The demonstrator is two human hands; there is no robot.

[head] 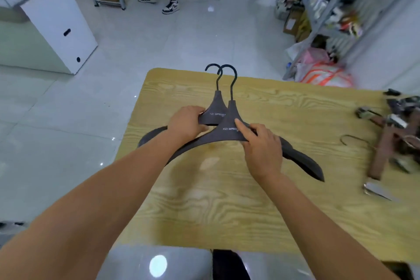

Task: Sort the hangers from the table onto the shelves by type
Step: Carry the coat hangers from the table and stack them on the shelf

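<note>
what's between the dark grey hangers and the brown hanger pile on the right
Head view: bare table, except a thin wire hook jutting out from the brown hanger pile toward the dark grey hangers.

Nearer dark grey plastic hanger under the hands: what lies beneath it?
A second matching dark grey hanger, neck and black hook showing; its right shoulder is covered. Below both, the light wooden table.

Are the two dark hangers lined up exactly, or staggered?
Staggered: the nearer hanger overlaps the farther hanger, their hooks side by side rather than stacked.
</note>
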